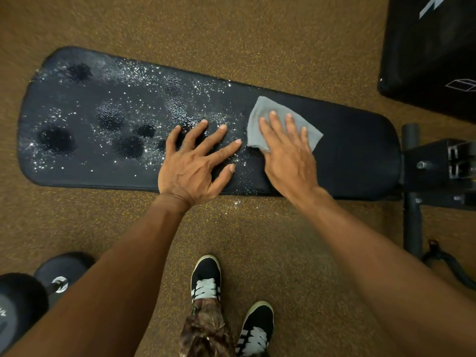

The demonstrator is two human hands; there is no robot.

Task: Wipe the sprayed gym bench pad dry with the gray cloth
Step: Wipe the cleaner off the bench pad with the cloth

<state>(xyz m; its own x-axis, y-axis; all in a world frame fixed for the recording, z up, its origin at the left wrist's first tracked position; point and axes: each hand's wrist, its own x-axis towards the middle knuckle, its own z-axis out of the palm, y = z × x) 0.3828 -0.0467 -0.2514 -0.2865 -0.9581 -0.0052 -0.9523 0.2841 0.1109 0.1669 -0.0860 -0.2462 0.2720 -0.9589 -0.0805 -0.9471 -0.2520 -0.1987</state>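
A long black bench pad (360, 150) lies across the view. Its left and middle parts glisten with spray droplets and dark wet patches; the right end looks matte. The gray cloth (265, 109) lies flat on the pad right of centre. My right hand (286, 153) presses on the cloth with straight fingers, covering its near half. My left hand (195, 161) rests flat on the wet pad just left of the cloth, fingers spread, holding nothing.
Brown speckled floor surrounds the bench. The bench's black metal frame (438, 171) juts out at the right. A black padded box (432, 47) stands at the top right. A dumbbell (38, 287) lies at the bottom left. My shoes (206, 276) stand near the pad's front edge.
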